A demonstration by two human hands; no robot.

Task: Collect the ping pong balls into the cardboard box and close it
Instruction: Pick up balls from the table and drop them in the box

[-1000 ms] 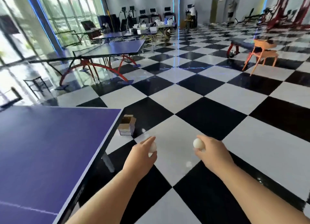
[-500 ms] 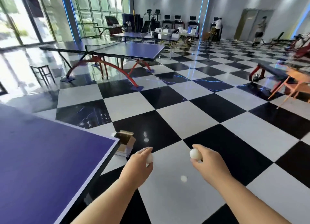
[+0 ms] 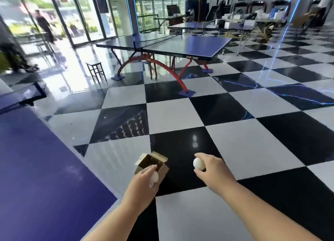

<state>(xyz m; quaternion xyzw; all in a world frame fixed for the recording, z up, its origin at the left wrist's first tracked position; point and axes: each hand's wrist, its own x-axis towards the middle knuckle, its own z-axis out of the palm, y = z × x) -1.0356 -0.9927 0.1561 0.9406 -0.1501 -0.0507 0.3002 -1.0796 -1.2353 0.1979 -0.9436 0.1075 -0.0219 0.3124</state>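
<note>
One ball (image 3: 154, 177) gripped in left hand (image 3: 142, 185) at box (image 3: 163, 170); right hand (image 3: 214, 170) grips second ball (image 3: 198, 163) right of box. Likely light, slick: pinch across middle.

Shows a glossy black-and-white checkered floor (image 3: 173, 114). Sets a blue ping pong table (image 3: 184, 44) on curved red legs mid-room, a small dark stool (image 3: 94, 63) just beside its left end. Brings a second blue tabletop (image 3: 36, 177) close at the left edge. Lines the back with cluttered tables (image 3: 235, 25), tall windows (image 3: 81, 15) at far left.
</note>
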